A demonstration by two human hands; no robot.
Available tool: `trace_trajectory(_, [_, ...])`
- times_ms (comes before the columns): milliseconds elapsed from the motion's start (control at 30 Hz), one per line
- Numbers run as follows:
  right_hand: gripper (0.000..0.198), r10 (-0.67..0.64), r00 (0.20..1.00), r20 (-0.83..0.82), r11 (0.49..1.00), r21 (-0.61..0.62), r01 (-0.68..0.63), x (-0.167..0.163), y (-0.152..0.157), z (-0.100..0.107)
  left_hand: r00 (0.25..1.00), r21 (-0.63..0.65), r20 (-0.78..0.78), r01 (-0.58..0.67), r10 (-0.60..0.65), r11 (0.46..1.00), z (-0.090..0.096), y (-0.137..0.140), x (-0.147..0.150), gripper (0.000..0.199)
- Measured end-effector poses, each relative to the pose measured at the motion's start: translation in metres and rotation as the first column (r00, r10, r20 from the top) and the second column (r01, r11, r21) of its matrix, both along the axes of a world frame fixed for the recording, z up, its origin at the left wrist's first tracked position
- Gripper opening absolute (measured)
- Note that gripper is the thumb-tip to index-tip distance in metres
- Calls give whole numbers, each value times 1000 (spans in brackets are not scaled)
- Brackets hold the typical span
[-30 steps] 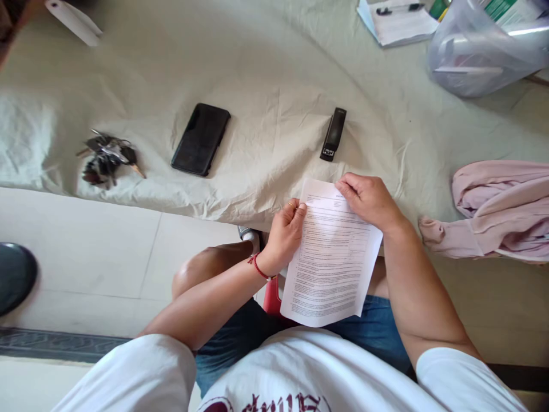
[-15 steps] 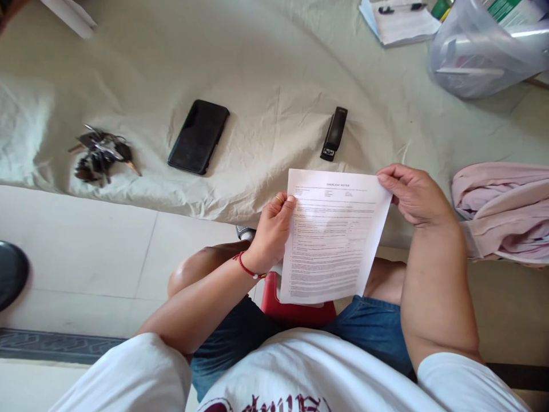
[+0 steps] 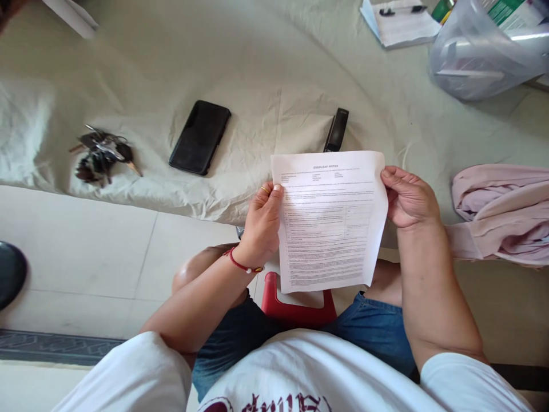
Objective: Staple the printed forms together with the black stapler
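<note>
A printed sheet of paper [image 3: 328, 229], headed "OVERLEAF NOTES", is held up over my lap in front of the cloth-covered surface. My left hand [image 3: 263, 220] pinches its left edge between thumb and fingers. On the opposite side my right hand [image 3: 407, 194] grips the right edge near the upper corner. Just beyond the top of the sheet lies a black stapler [image 3: 337, 130], its near end hidden by the paper. Whether there is more than one sheet I cannot tell.
On the pale cloth [image 3: 257, 68] lie a black phone [image 3: 200, 137] and a bunch of keys [image 3: 105, 154]. A clear plastic container [image 3: 467, 63] stands at the back right, beside a notepad [image 3: 405, 26] with a pen. Folded pink fabric [image 3: 506, 212] lies at right. Below is a red stool [image 3: 274, 303].
Both hands have shifted the paper slightly left and upward, and it now faces me more squarely. Its top edge covers the near end of the stapler, which showed before.
</note>
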State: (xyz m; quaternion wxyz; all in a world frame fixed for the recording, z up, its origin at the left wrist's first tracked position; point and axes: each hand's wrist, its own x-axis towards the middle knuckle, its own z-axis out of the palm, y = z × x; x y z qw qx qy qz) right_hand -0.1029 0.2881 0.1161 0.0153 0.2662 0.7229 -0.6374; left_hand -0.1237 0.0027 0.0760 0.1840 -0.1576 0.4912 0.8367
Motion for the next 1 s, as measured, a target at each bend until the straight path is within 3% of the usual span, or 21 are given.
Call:
trace_trajectory(100, [46, -92, 995, 28, 988, -122, 95, -1, -6, 1, 1000, -3, 12, 12, -12, 1000, -2, -2, -3, 31])
trace_trajectory(267, [51, -14, 1000, -11, 1000, -5, 14, 2, -21, -8, 998, -49, -26, -67, 65, 997, -5, 1, -6, 32])
trace_trajectory(400, [51, 23, 996, -84, 997, 72, -17, 5, -29, -17, 998, -73, -33, -52, 49, 996, -5, 4, -5, 31])
trace_trajectory(533, [48, -41, 990, -138, 996, 77, 52, 4, -30, -20, 997, -72, -39, -64, 61, 995, -5, 6, -4, 31])
trace_trajectory(700, [52, -28, 993, -113, 997, 66, 35, 3, -29, -20, 997, -84, -47, -64, 60, 994, -5, 6, -5, 32])
trace_trajectory(1000, [44, -97, 993, -60, 994, 50, 100, -1, -18, -34, 998, 38, 32, -50, 49, 998, -9, 7, -5, 30])
